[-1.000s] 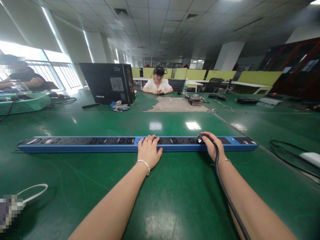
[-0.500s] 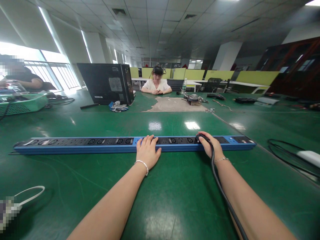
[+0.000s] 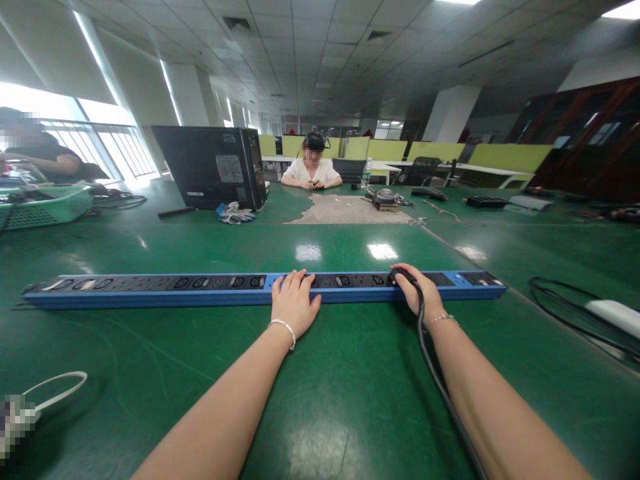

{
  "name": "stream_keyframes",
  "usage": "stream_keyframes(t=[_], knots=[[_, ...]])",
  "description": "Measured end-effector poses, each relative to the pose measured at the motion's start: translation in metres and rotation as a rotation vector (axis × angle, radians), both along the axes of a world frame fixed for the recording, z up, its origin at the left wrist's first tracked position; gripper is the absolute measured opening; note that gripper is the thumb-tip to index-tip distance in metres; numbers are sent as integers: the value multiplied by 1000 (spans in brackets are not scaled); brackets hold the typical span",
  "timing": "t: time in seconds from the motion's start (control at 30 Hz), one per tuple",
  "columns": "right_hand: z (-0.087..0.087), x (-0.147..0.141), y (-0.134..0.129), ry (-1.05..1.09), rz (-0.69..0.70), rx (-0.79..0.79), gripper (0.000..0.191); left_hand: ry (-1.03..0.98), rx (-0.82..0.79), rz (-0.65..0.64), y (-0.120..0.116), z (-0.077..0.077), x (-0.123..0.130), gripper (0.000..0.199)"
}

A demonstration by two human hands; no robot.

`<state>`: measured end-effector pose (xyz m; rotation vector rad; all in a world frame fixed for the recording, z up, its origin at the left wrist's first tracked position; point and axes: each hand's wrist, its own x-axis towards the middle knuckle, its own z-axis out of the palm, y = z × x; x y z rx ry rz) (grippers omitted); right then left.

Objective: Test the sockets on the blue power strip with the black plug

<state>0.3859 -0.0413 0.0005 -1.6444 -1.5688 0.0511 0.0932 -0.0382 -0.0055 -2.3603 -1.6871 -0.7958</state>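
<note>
A long blue power strip [image 3: 150, 301] with black sockets along its top lies crosswise on the green table [image 3: 320, 400]. My left hand [image 3: 295, 303] rests on the strip near its middle, fingers stretched over the top and thumb apart on the near side. Toward the strip's right end, my right hand [image 3: 423, 293] is closed around a black power plug [image 3: 397, 274] at one of the sockets. From this plug a thick black cord [image 3: 434, 373] runs down along my right forearm. How deep the plug sits is hidden by my fingers.
Behind the strip stand a black computer case [image 3: 210, 167] and a pair of gloves [image 3: 234, 213]. A green basket [image 3: 50, 210] is at left, a black cable [image 3: 555, 300] at right. One person [image 3: 311, 170] sits across the table, another [image 3: 40, 157] at far left.
The whole view has shifted slightly. Both hands keep their places on the strip and the plug, with no clear movement of either.
</note>
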Motion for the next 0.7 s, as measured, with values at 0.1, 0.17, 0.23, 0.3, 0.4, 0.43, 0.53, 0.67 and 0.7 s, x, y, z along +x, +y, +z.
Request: stream_keyframes(t=[0.1,0.17,0.23,0.3,0.4,0.43,0.53,0.67,0.7], knots=[[1,-1,-2,-29,5,7,32,-1,-3,3,0,0,0,43],[0,-1,-3,-46,4,14,32,0,0,5,0,1,1,43],[0,-1,-3,-70,8,21,33,-1,3,6,0,1,1,43],[-1,-1,-3,-106,18,28,33,-2,3,6,0,0,1,43],[-1,-2,-2,-164,28,42,32,2,5,7,0,0,1,43],[-1,-3,-1,-176,30,47,32,3,7,8,0,-1,1,43],[-2,-5,-3,-190,33,62,31,9,12,6,0,-1,0,43],[-2,-8,-6,-208,29,86,33,16,12,1,-1,1,0,43],[-2,-8,-6,-218,33,89,33,15,10,1,-1,1,0,43]])
